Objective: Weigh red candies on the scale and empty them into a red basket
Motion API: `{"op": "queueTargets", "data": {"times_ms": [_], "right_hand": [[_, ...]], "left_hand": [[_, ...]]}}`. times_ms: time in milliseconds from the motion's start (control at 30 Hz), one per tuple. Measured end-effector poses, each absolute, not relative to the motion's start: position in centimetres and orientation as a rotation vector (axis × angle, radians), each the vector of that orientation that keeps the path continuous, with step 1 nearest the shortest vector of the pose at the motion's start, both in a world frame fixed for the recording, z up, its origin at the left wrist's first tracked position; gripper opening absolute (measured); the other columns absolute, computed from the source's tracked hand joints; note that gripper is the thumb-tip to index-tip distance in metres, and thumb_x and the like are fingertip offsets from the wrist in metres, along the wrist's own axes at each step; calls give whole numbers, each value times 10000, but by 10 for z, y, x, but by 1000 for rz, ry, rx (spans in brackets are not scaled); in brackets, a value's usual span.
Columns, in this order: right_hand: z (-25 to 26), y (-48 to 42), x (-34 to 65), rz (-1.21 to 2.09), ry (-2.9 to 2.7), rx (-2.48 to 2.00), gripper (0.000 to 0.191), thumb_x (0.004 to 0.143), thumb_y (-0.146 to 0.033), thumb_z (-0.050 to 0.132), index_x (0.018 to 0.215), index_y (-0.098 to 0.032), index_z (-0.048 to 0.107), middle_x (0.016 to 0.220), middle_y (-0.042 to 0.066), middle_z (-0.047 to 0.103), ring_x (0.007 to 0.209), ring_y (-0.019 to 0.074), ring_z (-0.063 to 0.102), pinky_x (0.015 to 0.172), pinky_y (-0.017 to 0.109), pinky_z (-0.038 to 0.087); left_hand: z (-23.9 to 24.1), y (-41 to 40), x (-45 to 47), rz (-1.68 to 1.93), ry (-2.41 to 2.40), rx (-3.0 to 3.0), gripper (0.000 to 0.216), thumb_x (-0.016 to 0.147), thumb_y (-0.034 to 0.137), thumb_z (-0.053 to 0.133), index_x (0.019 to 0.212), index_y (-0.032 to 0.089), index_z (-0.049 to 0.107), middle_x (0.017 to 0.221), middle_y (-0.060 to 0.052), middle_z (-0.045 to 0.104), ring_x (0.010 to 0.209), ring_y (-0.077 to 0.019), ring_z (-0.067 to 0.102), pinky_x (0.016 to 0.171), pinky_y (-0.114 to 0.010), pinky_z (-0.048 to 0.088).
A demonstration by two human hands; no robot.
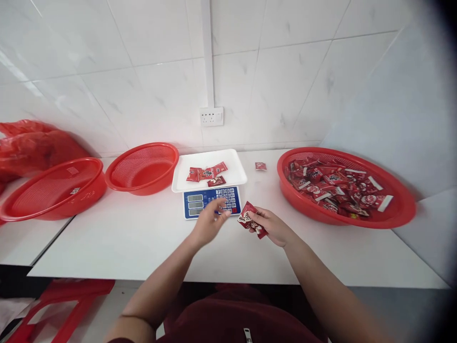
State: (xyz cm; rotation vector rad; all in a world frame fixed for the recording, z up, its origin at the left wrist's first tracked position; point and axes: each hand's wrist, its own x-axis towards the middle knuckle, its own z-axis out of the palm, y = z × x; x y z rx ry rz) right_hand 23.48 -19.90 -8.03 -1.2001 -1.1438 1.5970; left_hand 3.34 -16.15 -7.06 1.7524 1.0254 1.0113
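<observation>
In my right hand (273, 226) are small red snack packets (253, 220), pinched between thumb and fingers just right of the scale; how many is hard to make out. My left hand (210, 221) hovers over the lower part of the digital scale (191, 212), thumb and fingers apart with nothing between them. The scale has a blue keypad panel with three displays. On its white tray (185, 162) lie several red packets (207, 174). One lone packet (260, 166) rests on the table, between the tray and the basket of packets at the right.
A big red plastic basket (400, 212) full of red packets (333, 183) stands at the right. Two red baskets with no packets visible, one nearer (143, 188) and one farther left (85, 188), flank the scale. A red plastic bag (39, 147) sits far left, and a red stool (67, 314) below.
</observation>
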Motion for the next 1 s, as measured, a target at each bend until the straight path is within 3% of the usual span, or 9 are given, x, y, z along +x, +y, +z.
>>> {"op": "queueTargets", "data": {"times_ms": [100, 233, 400, 500, 633, 733, 800, 900, 1000], "right_hand": [[-82, -201, 223, 1540, -1227, -1209, 346, 739, -488, 578, 863, -166, 570, 732, 20, 603, 576, 95, 531, 504, 208, 416], [-88, -203, 211, 1449, -1445, -1284, 346, 749, -491, 546, 854, -163, 580, 635, -3, 559, 566, 110, 529, 406, 182, 355], [-89, -205, 217, 1467, -1552, -1303, 352, 782, -489, 495, 900, -170, 585, 694, 10, 586, 608, 122, 559, 417, 188, 369], [-77, -196, 230, 1311, -1682, -1282, 290, 768, -443, 536, 805, -166, 614, 712, 12, 592, 641, 121, 550, 511, 214, 410], [-47, -166, 256, 1081, -1655, -1388, 256, 773, -401, 522, 865, -185, 626, 743, 15, 614, 629, 118, 548, 498, 208, 398], [-34, -134, 277, 959, -1490, -1545, 247, 796, -385, 474, 868, -191, 609, 745, 30, 619, 607, 125, 567, 435, 193, 369], [-39, -111, 288, 770, -1449, -1645, 246, 818, -359, 437, 895, -195, 603, 800, 44, 632, 653, 138, 587, 491, 217, 420], [-63, -74, 295, 328, -1488, -1877, 270, 828, -231, 408, 1031, -202, 584, 1027, 75, 608, 864, 168, 577, 703, 281, 465], [-92, -42, 297, 216, -1496, -2030, 400, 795, -137, 439, 1188, -178, 506, 1308, 138, 414, 1015, 217, 508, 814, 341, 423]], "left_hand": [[-93, -186, 45, 829, 965, 1637, 442, 733, 342, 633, 1144, 210, 538, 935, -61, 608, 700, -154, 570, 599, -255, 467], [-104, -190, 50, 730, 838, 1443, 357, 764, 323, 596, 1096, 197, 562, 796, -38, 625, 614, -132, 561, 578, -260, 484], [-111, -187, 50, 697, 767, 1241, 399, 753, 379, 615, 1096, 184, 556, 797, -43, 619, 666, -148, 594, 635, -288, 500], [-119, -186, 53, 702, 746, 1086, 399, 767, 418, 592, 1090, 186, 547, 778, -44, 614, 683, -155, 601, 656, -304, 504], [-128, -182, 55, 731, 696, 920, 261, 778, 405, 577, 888, 169, 576, 739, -38, 597, 703, -150, 587, 633, -277, 497], [-131, -178, 51, 694, 610, 906, 171, 756, 324, 585, 766, 154, 591, 842, -70, 590, 857, -201, 560, 655, -304, 505], [-132, -177, 48, 684, 567, 933, 149, 723, 267, 572, 648, 139, 589, 897, -92, 576, 917, -228, 526, 679, -327, 503], [-133, -181, 46, 746, 616, 1142, 184, 696, 219, 552, 529, 143, 571, 770, -84, 560, 795, -210, 520, 691, -333, 478], [-135, -188, 50, 899, 780, 1535, 78, 704, 192, 583, 672, 180, 653, 777, -83, 580, 830, -229, 519, 811, -367, 429]]}}
